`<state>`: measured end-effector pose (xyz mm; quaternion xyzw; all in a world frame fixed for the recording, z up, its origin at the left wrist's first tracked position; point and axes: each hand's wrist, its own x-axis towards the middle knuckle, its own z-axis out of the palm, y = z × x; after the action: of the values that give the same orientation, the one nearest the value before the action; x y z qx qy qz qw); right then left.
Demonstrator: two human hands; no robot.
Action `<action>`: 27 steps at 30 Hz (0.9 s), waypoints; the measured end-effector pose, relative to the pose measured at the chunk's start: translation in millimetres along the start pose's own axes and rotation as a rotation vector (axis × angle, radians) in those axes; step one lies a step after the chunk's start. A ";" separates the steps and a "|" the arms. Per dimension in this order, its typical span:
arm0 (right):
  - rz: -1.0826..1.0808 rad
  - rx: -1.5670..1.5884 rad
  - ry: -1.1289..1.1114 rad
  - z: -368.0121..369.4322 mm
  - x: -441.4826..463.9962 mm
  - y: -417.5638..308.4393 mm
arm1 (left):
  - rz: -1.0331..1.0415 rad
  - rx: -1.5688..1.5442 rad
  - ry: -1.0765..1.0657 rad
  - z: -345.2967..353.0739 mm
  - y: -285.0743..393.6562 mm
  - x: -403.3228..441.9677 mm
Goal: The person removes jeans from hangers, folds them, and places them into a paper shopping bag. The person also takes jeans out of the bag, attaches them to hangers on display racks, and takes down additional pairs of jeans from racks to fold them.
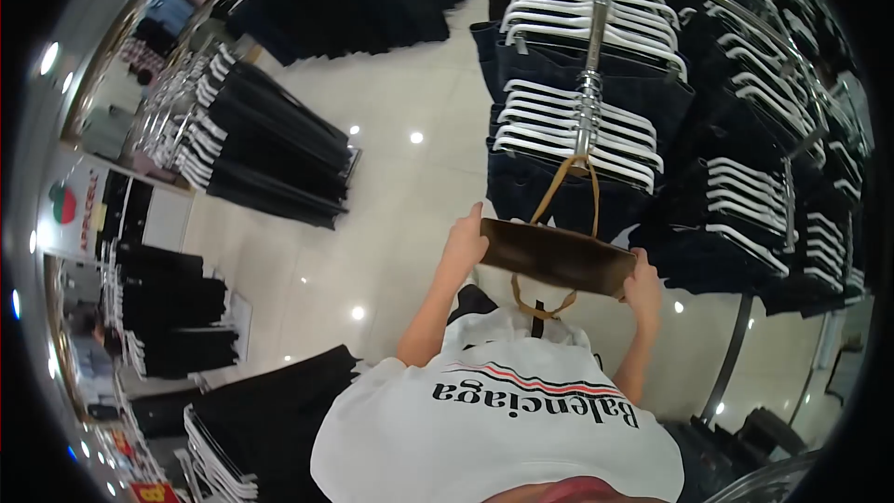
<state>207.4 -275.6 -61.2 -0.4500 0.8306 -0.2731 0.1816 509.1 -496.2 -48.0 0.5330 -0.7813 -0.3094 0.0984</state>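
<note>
Between my hands is a shopping bag (557, 259), its dark brown inside seen from above through the wide mouth. My left hand (465, 238) grips the left end of the rim, with the thumb pointing up. At the other end, my right hand (642, 281) closes on the rim. One tan handle (548, 188) stands up on the far side, its top overlapping the end of a metal rail (590, 84); I cannot tell if it touches. The second handle (540, 314) droops on the near side, in front of my white shirt (503, 428).
Dark trousers on white hangers (577, 135) hang from the rail just ahead. More racks of dark trousers (736, 214) stand on the right, and others (270, 144) on the left. Black garments (270, 410) hang at the lower left. Pale shiny floor (410, 186) lies between the racks.
</note>
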 end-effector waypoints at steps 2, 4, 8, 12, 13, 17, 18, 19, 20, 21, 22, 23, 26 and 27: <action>0.309 0.237 -0.245 -33.2 2.8 -34.3 | -0.031 0.016 0.082 10.1 -8.1 -4.5; 0.288 0.184 -0.243 -17.7 5.6 -25.3 | -0.008 0.038 0.070 13.1 -14.2 -8.4; 0.214 0.038 -0.213 -15.3 4.6 -25.6 | 0.039 -0.053 0.055 9.9 -22.4 -18.5; 0.292 0.115 -0.186 -13.7 2.8 -38.7 | 0.137 -0.027 0.064 14.8 -32.2 -5.1; 0.364 0.182 -0.223 -12.3 -0.8 -51.1 | 0.159 0.043 0.038 18.1 -39.3 -1.6; 0.317 -0.040 -0.027 41.5 11.4 -7.3 | 0.271 0.088 -0.046 46.9 -54.5 15.1; 0.308 -0.050 -0.009 45.0 12.5 -13.5 | 0.312 0.032 -0.086 45.3 -53.7 13.5; 0.369 -0.171 0.062 50.6 11.4 -11.2 | 0.350 -0.023 -0.121 41.1 -53.9 11.8; 0.429 -0.286 0.133 58.0 11.5 -12.4 | 0.383 -0.077 -0.140 36.1 -57.1 9.9; 0.463 -0.282 0.179 57.9 10.6 -24.6 | 0.416 -0.127 -0.160 29.3 -64.1 8.8; 0.498 -0.276 0.221 58.2 8.3 -38.3 | 0.420 -0.126 -0.145 20.9 -76.0 8.5; 0.534 -0.335 0.277 63.7 6.4 -43.4 | 0.479 -0.168 -0.158 12.0 -88.2 8.7; 0.584 -0.429 0.408 80.5 6.0 -89.1 | 0.522 -0.255 -0.161 -17.9 -137.5 16.2; 0.608 -0.463 0.479 82.0 4.5 -114.7 | 0.505 -0.296 -0.163 -29.6 -156.5 17.5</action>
<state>324.2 -354.4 -55.0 -0.1382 0.9829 -0.1108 -0.0494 636.9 -560.7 -119.8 0.2750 -0.8410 -0.4273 0.1858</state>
